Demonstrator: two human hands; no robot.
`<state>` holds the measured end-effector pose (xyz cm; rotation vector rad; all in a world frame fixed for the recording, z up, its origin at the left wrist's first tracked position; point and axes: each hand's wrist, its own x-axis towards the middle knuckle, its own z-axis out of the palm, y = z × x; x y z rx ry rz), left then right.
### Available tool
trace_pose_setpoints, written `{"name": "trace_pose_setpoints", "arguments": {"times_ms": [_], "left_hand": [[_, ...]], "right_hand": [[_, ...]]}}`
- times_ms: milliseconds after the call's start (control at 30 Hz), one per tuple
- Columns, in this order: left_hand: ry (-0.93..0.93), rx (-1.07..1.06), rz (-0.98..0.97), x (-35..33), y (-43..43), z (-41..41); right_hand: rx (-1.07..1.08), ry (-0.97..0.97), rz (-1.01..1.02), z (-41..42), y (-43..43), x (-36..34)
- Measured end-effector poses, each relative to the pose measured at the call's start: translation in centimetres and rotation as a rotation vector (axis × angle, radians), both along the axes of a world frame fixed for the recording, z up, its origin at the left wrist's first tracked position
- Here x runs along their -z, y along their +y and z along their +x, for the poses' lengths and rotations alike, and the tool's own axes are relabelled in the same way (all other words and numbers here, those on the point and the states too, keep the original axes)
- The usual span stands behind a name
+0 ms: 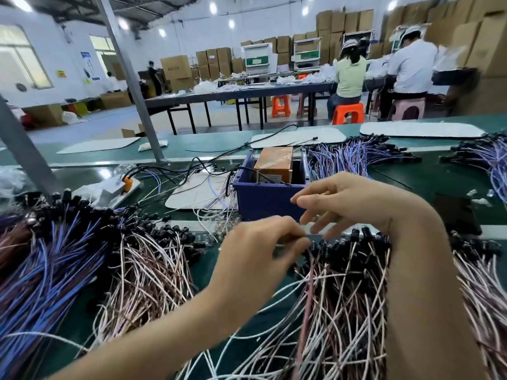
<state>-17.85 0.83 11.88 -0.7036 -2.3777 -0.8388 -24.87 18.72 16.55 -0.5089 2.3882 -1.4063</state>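
Left hand (260, 256) pinching one wire (306, 292) out of the heap

Its fingers are curled tight on the wire's top end at the near edge of the pink-and-white bundle (345, 311). The right hand (348, 204) hovers just above with fingers loosely spread, holding nothing. The wire looks light and limp, likely to snag on its neighbours, so it is best gripped near the stiff black caps (356, 239). The blue bin (263, 201) stands close behind on the desk (428, 176), and the blue wires (55, 264) crowd the left.

Blue bin (263, 198) with a copper-brown box (274, 160) inside, orange stools (348, 113) and stacked cartons (332, 21) beyond
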Motion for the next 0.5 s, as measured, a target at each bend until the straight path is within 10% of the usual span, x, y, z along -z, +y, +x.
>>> {"name": "trace_pose_setpoints", "arguments": {"times_ms": [500], "left_hand": [[0.205, 0.135, 0.179, 2.8, 0.7, -0.3]], "right_hand": [[-0.135, -0.164, 0.025, -0.6, 0.6, 0.7]]}}
